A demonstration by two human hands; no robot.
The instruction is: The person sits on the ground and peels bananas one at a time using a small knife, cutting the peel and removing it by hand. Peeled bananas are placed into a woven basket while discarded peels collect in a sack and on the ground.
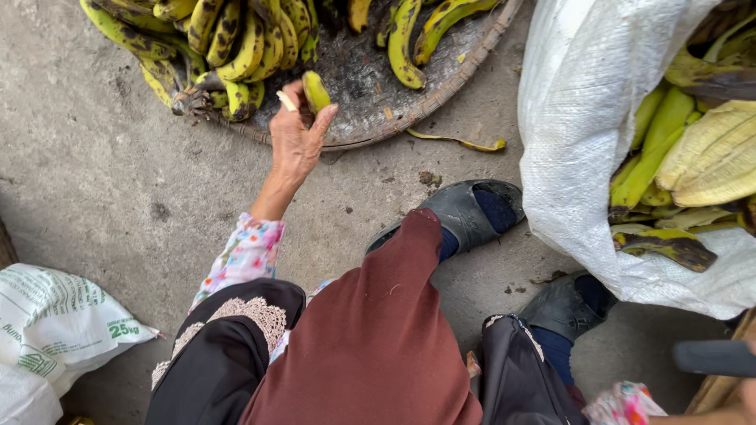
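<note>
Rough grey concrete floor (94, 181) outdoors, round woven tray (441, 75) of spotted bananas, left hand (295, 138) clamped on small green banana (316, 90) above tray rim, long axis upright, tip pointing away, right hand (748, 386) perhaps gripping a dark handle (713, 358), mostly cropped.

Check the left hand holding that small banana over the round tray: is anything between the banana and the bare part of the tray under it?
Nothing visible. The left hand holds the small banana right over a bare dark patch of the tray. The banana bunch lies to one side, loose bananas to the other.
</note>
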